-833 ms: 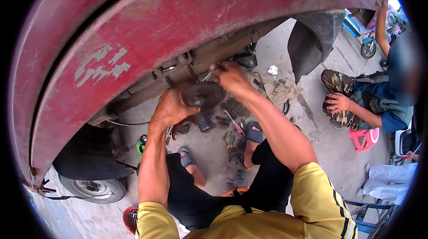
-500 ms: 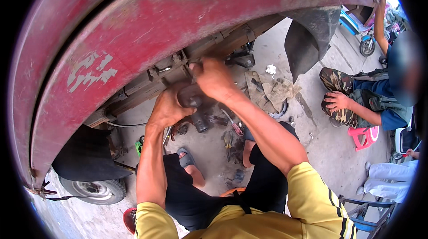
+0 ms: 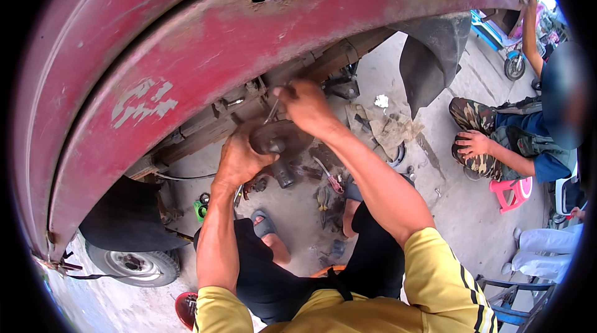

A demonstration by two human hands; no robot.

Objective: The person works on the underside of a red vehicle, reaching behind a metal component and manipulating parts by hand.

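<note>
Below the edge of a red, rusted vehicle panel (image 3: 205, 53), my left hand (image 3: 237, 157) grips the rim of a dark, round part (image 3: 280, 137). A stubby cylinder (image 3: 283, 175) sticks out under it towards me. My right hand (image 3: 305, 108) is closed above the part's far side. A thin metal rod (image 3: 272, 112) runs from its fingers down towards the part's rim; its kind is too blurred to name. Behind both hands lies a rusty frame rail (image 3: 205, 126).
Pliers (image 3: 323, 198), a pink-handled tool (image 3: 334, 182) and a rag (image 3: 388, 131) lie on the concrete. A black rubber flap (image 3: 429, 62) hangs at the right. A person in camouflage trousers (image 3: 472, 140) is near a pink stool (image 3: 511, 194). A wheel (image 3: 132, 264) stands at lower left.
The view has shifted a little, so the scene sits slightly lower and further right. The thin rod shows more plainly below my right hand. My left hand keeps its hold on the round part.
</note>
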